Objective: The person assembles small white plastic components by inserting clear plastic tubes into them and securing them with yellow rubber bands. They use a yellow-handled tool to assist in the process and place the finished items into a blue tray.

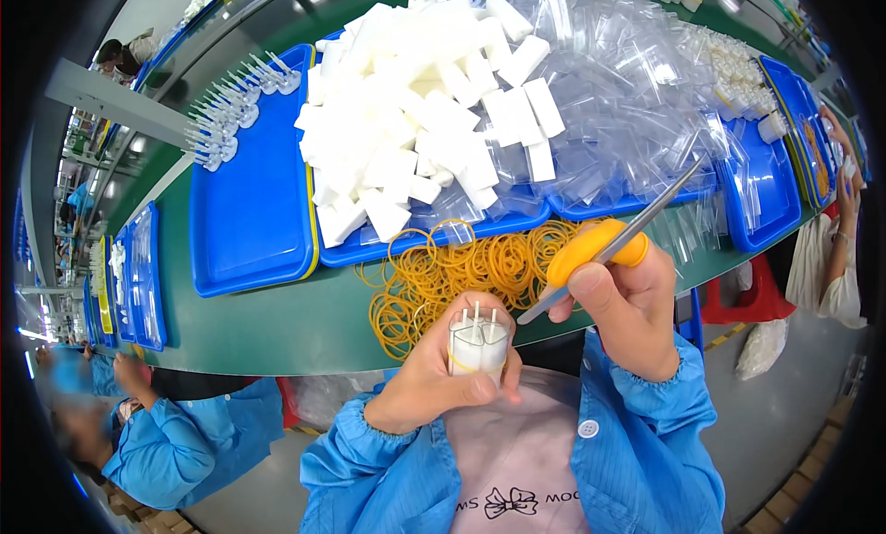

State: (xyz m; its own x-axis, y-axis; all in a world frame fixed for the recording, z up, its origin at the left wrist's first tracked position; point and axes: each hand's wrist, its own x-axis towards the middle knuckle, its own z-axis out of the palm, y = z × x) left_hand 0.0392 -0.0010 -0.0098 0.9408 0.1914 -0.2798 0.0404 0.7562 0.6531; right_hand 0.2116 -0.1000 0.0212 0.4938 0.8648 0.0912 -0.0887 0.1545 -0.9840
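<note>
My left hand (441, 368) is closed around a small bundle of white cylinders (477, 348) with thin white stems standing up from their tops. Clear plastic seems to wrap the bundle, and a yellow rubber band circles its lower part. In my right hand (632, 303), long metal tweezers (637, 222) slant down toward the bundle, their lower end close beside it but apart. Something yellow (595, 252) wraps round the tweezers or a finger; I cannot tell which. Just beyond my hands lies a loose heap of yellow rubber bands (471, 266) on the green table (277, 326).
A large pile of white blocks (397, 119) and clear plastic sleeves (618, 91) covers blue trays. At left, a blue tray (249, 229) has several stemmed white pieces (226, 119) along its far edge. Another tray (771, 188) stands right. Co-workers (175, 442) sit on both sides.
</note>
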